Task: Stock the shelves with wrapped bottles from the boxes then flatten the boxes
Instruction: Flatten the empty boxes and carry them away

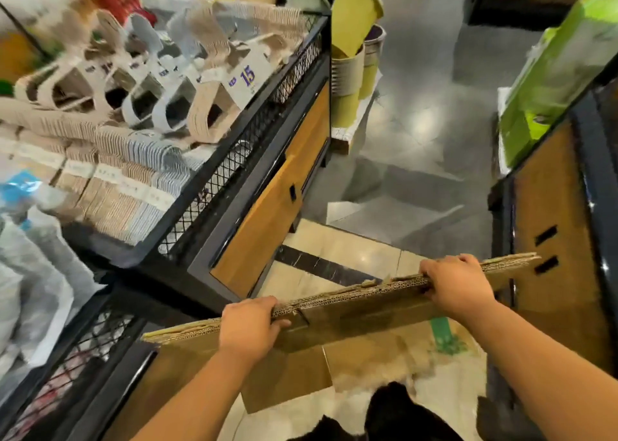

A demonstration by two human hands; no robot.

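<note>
Head view: above the glossy grey tiled floor [418,160] of a shop aisle, a flattened brown corrugated cardboard box [368,317] stands on edge. The left hand [249,327] and right hand [458,283] curl over its top edge, beside a black mesh-sided display shelf [234,163].

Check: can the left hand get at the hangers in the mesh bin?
Probably not yet: the left hand grips the flattened cardboard with the right hand; once freed, the open-topped mesh bin looks unobstructed.
</note>
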